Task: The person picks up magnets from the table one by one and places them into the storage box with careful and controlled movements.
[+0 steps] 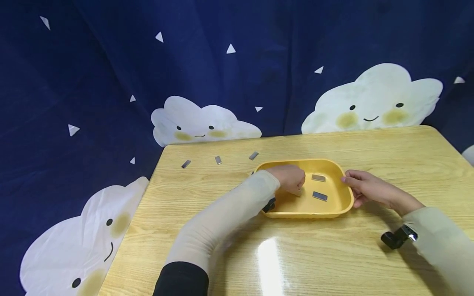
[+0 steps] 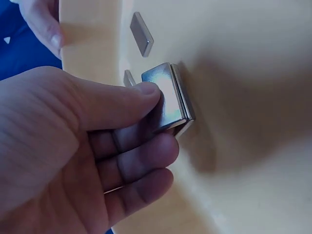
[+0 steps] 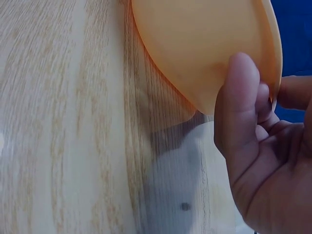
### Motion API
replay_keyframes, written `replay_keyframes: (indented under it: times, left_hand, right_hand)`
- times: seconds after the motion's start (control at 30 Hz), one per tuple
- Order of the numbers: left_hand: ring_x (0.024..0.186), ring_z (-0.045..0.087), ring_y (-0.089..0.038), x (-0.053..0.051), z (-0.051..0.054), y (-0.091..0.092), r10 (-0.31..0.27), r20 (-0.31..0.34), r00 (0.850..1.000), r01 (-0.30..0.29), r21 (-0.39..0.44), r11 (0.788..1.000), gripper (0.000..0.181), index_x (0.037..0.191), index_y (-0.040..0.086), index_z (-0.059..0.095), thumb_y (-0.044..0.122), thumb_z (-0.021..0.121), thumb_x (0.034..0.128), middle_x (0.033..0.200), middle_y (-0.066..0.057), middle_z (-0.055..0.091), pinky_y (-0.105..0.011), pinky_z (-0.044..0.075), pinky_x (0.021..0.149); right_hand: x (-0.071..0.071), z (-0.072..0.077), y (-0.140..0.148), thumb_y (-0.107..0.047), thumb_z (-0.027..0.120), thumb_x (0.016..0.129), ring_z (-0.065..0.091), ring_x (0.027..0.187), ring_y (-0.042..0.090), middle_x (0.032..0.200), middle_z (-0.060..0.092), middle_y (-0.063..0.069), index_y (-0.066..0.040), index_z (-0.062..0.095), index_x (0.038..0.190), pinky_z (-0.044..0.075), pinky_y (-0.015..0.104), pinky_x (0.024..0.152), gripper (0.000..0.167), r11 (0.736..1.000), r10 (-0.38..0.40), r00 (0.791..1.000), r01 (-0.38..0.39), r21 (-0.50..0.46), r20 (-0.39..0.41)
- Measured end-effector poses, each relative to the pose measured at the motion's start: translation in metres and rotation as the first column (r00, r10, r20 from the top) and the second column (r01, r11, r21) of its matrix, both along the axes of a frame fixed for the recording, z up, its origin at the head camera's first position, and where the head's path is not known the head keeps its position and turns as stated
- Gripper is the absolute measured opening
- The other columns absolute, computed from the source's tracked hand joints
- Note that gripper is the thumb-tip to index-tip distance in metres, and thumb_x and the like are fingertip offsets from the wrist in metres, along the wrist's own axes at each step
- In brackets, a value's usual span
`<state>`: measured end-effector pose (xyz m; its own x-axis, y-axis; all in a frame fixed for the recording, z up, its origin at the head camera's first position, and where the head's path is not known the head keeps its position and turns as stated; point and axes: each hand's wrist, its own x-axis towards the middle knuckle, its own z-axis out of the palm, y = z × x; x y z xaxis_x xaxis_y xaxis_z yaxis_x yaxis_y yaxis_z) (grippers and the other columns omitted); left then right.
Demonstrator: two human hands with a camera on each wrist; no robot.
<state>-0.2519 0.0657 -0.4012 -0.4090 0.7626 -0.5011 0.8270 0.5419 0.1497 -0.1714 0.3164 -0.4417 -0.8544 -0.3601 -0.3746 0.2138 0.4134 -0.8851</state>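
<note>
A yellow basin [image 1: 307,214] stands on the wooden table. Inside it my left hand [image 1: 290,179] pinches shiny metal plates [image 2: 168,97] between thumb and fingers, seen closely in the left wrist view, where the left hand [image 2: 92,141] fills the lower left. At least two plates lie face to face in that grip. Two more metal plates, one [image 1: 318,178] further back and one [image 1: 320,196] nearer, lie on the basin's floor. My right hand [image 1: 370,189] grips the basin's right rim; in the right wrist view the right hand [image 3: 268,146] has its thumb and fingers at the basin's edge [image 3: 275,53].
Three metal pieces lie on the table behind and left of the basin: one [image 1: 186,164] far left, one [image 1: 218,160] in the middle, one [image 1: 253,155] closest. Another small dark piece shows at the basin's left rim. A blue curtain [image 1: 207,74] with clouds hangs behind the table [image 1: 185,193].
</note>
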Motion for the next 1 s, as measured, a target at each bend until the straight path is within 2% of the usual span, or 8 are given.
replay_keyframes:
  times: [0.27,0.37,0.47,0.57,0.8,1.0]
  left_hand:
    - [0.052,0.015,-0.008,-0.002,-0.001,0.004,0.01,0.006,1.0,-0.01,-0.011,1.0,0.053,0.053,0.018,0.033,0.025,0.062,0.0969,0.053,0.006,0.022,-0.019,0.018,0.052]
    - [0.054,0.016,-0.009,-0.002,-0.002,0.006,0.022,0.019,1.0,-0.021,-0.018,1.0,0.049,0.056,0.018,0.033,0.017,0.057,0.098,0.057,0.005,0.022,-0.02,0.018,0.054]
    - [0.056,0.018,-0.009,-0.002,-0.003,0.008,0.042,0.024,0.999,-0.041,-0.023,0.999,0.043,0.057,0.018,0.034,0.007,0.051,0.0952,0.058,0.004,0.023,-0.02,0.02,0.055]
    - [0.056,0.019,-0.01,-0.002,-0.005,0.011,0.039,0.011,0.999,-0.039,-0.036,0.999,0.043,0.058,0.018,0.034,0.01,0.051,0.0968,0.059,0.004,0.025,-0.02,0.02,0.055]
    - [0.059,0.03,-0.009,0.002,-0.01,0.015,0.064,-0.005,0.998,-0.064,-0.064,0.996,0.038,0.06,0.019,0.04,0.01,0.046,0.0971,0.061,0.004,0.035,-0.019,0.026,0.055]
    - [0.059,0.032,-0.009,0.002,-0.011,0.014,0.067,-0.012,0.998,-0.068,-0.061,0.996,0.037,0.06,0.019,0.04,0.007,0.047,0.0947,0.062,0.004,0.036,-0.019,0.026,0.054]
  right_hand:
    - [0.001,0.001,0.0,-0.034,0.037,0.108,0.063,0.062,0.013,0.072,0.054,-0.001,0.0,0.041,0.099,0.058,0.032,0.058,0.035,1.0,0.003,1.0,-0.003,0.004,-0.001]
    - [0.002,0.001,0.0,-0.034,0.037,0.108,0.064,0.062,0.012,0.071,0.054,-0.002,0.0,0.041,0.098,0.058,0.032,0.058,0.035,1.0,0.001,1.0,-0.001,-0.001,-0.001]
    - [0.001,-0.001,0.0,-0.035,0.037,0.108,0.064,0.063,0.013,0.071,0.055,-0.002,0.0,0.041,0.099,0.058,0.032,0.058,0.036,1.0,0.0,1.0,0.0,-0.01,-0.005]
    - [0.001,-0.001,-0.001,-0.035,0.037,0.108,0.064,0.063,0.013,0.071,0.056,-0.002,0.0,0.042,0.099,0.058,0.032,0.058,0.037,1.0,0.001,1.0,-0.001,-0.015,-0.009]
    - [0.001,0.0,-0.002,-0.035,0.037,0.108,0.064,0.062,0.013,0.071,0.057,-0.001,0.0,0.042,0.1,0.058,0.033,0.058,0.036,1.0,-0.003,1.0,0.002,-0.01,-0.006]
    - [0.001,-0.002,-0.001,-0.035,0.037,0.108,0.064,0.062,0.014,0.07,0.056,-0.001,0.0,0.042,0.101,0.058,0.033,0.058,0.036,1.0,-0.001,1.0,0.001,-0.01,-0.009]
